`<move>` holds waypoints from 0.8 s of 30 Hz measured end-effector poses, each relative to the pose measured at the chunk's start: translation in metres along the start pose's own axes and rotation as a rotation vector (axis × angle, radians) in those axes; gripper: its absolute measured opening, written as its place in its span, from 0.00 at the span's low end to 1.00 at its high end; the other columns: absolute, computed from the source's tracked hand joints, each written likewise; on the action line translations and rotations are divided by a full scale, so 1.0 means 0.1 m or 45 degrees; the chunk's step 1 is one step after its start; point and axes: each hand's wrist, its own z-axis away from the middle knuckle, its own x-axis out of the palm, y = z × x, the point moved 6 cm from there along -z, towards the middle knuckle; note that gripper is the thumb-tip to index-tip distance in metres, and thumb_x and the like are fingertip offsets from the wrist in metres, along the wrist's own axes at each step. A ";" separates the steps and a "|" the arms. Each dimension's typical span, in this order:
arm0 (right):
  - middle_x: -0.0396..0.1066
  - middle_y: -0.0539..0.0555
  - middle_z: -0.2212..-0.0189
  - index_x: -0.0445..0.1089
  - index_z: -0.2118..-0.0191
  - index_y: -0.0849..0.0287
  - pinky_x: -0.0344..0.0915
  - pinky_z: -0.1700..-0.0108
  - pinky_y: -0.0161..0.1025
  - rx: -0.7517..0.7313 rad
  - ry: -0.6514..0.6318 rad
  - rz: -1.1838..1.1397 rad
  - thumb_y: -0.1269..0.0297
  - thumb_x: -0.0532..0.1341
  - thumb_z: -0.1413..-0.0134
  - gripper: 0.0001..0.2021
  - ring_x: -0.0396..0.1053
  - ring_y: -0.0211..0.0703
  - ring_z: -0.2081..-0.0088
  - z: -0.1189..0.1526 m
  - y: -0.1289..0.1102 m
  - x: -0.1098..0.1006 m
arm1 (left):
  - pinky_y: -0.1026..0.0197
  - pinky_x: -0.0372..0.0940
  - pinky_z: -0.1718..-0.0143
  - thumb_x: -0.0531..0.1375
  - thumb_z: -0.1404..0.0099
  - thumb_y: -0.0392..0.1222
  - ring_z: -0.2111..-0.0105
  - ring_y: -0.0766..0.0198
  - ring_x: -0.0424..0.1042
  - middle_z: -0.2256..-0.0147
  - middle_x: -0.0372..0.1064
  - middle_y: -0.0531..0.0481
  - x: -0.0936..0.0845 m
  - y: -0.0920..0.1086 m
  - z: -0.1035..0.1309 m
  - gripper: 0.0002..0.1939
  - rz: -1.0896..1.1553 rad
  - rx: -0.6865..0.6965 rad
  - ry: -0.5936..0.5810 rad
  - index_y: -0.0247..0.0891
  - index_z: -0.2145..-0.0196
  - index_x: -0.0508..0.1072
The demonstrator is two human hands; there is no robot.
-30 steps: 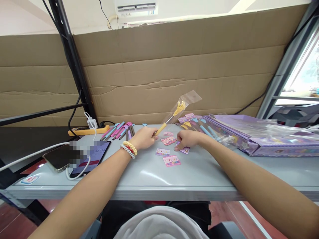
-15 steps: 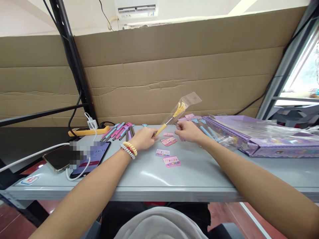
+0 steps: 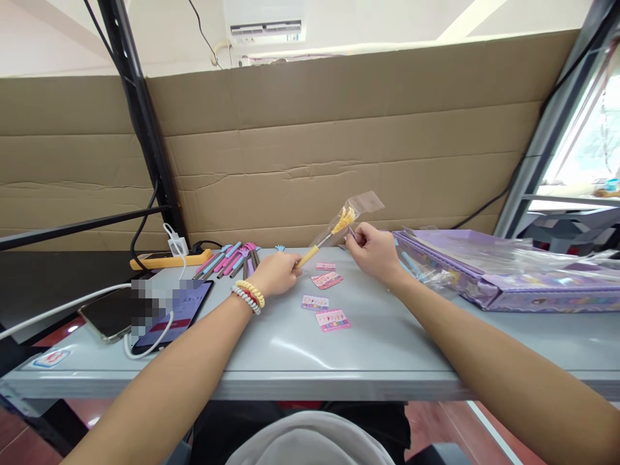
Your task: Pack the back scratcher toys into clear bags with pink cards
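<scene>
My left hand (image 3: 279, 272) is closed round the handle of a yellow hand-shaped stick (image 3: 343, 221), which slants up to the right inside a clear plastic sleeve (image 3: 367, 203). Right of the sleeve, my right hand (image 3: 372, 250) is pinched at the fingertips on a small thing, perhaps a card edge, too small to make out. Several pink and purple cards (image 3: 332, 320) lie on the grey table between my forearms. Behind my left hand is a pile of pink, blue and purple sticks (image 3: 227, 258).
A purple box (image 3: 513, 294) with clear plastic on it stands at the right, with wrapped blue sticks (image 3: 411, 263) beside it. Two phones (image 3: 181, 310) and a white cable lie at the left, near a yellow power strip (image 3: 169, 259). Cardboard (image 3: 339, 148) closes off the back.
My right hand has moved slightly right, and its fingertips now show a small thing between them. The yellow stick and its sleeve have shifted slightly down and left in view.
</scene>
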 end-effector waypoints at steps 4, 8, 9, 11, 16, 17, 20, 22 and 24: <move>0.49 0.44 0.85 0.47 0.79 0.56 0.47 0.76 0.33 -0.081 0.098 -0.003 0.65 0.54 0.52 0.13 0.47 0.33 0.81 -0.01 0.01 -0.03 | 0.61 0.56 0.72 0.52 0.40 0.38 0.67 0.57 0.70 0.69 0.72 0.47 0.01 -0.04 0.00 0.08 -0.078 -0.023 -0.008 0.40 0.67 0.71; 0.50 0.43 0.87 0.46 0.79 0.55 0.46 0.78 0.33 -0.127 0.165 0.033 0.65 0.54 0.50 0.13 0.46 0.33 0.83 -0.02 0.01 -0.05 | 0.61 0.58 0.71 0.52 0.39 0.38 0.67 0.57 0.71 0.68 0.72 0.48 0.01 -0.09 -0.01 0.07 -0.121 -0.042 0.007 0.41 0.67 0.70; 0.50 0.43 0.87 0.46 0.79 0.55 0.45 0.78 0.33 -0.126 0.178 0.046 0.66 0.53 0.50 0.13 0.46 0.33 0.83 -0.02 0.01 -0.06 | 0.61 0.59 0.71 0.51 0.39 0.37 0.66 0.57 0.71 0.67 0.72 0.49 0.01 -0.11 -0.01 0.08 -0.138 -0.049 0.015 0.42 0.66 0.70; 0.49 0.43 0.87 0.45 0.78 0.55 0.45 0.78 0.33 -0.120 0.209 0.079 0.66 0.53 0.50 0.13 0.47 0.33 0.83 -0.03 0.00 -0.09 | 0.61 0.59 0.70 0.51 0.39 0.36 0.66 0.58 0.71 0.67 0.73 0.49 0.00 -0.15 -0.02 0.09 -0.176 -0.071 0.031 0.42 0.66 0.70; 0.49 0.44 0.86 0.45 0.79 0.55 0.46 0.77 0.33 -0.142 0.258 0.159 0.67 0.53 0.51 0.14 0.48 0.34 0.82 -0.04 -0.02 -0.17 | 0.60 0.57 0.71 0.50 0.39 0.34 0.66 0.57 0.71 0.66 0.73 0.49 -0.06 -0.19 -0.02 0.10 -0.287 -0.079 0.089 0.41 0.65 0.70; 0.50 0.44 0.86 0.45 0.79 0.55 0.46 0.77 0.33 -0.149 0.259 0.174 0.68 0.53 0.51 0.14 0.48 0.34 0.82 -0.04 -0.03 -0.18 | 0.60 0.57 0.71 0.50 0.39 0.34 0.66 0.57 0.71 0.66 0.73 0.48 -0.07 -0.20 -0.02 0.10 -0.304 -0.080 0.101 0.40 0.65 0.70; 0.51 0.45 0.85 0.46 0.79 0.56 0.46 0.77 0.34 -0.165 0.286 0.224 0.67 0.54 0.50 0.14 0.49 0.34 0.81 -0.05 -0.02 -0.20 | 0.59 0.57 0.69 0.50 0.39 0.33 0.65 0.58 0.71 0.66 0.73 0.48 -0.10 -0.21 -0.03 0.10 -0.340 -0.089 0.142 0.40 0.65 0.70; 0.52 0.45 0.84 0.47 0.79 0.56 0.46 0.76 0.34 -0.168 0.324 0.247 0.67 0.54 0.49 0.14 0.50 0.34 0.81 -0.05 -0.01 -0.23 | 0.59 0.57 0.67 0.51 0.40 0.33 0.64 0.57 0.71 0.66 0.73 0.48 -0.10 -0.22 -0.03 0.10 -0.357 -0.094 0.167 0.40 0.65 0.70; 0.53 0.46 0.83 0.48 0.79 0.56 0.46 0.76 0.34 -0.173 0.367 0.259 0.66 0.54 0.49 0.14 0.50 0.34 0.80 -0.05 0.00 -0.25 | 0.58 0.57 0.66 0.51 0.40 0.33 0.64 0.57 0.71 0.67 0.73 0.48 -0.10 -0.23 -0.03 0.10 -0.370 -0.095 0.181 0.40 0.64 0.70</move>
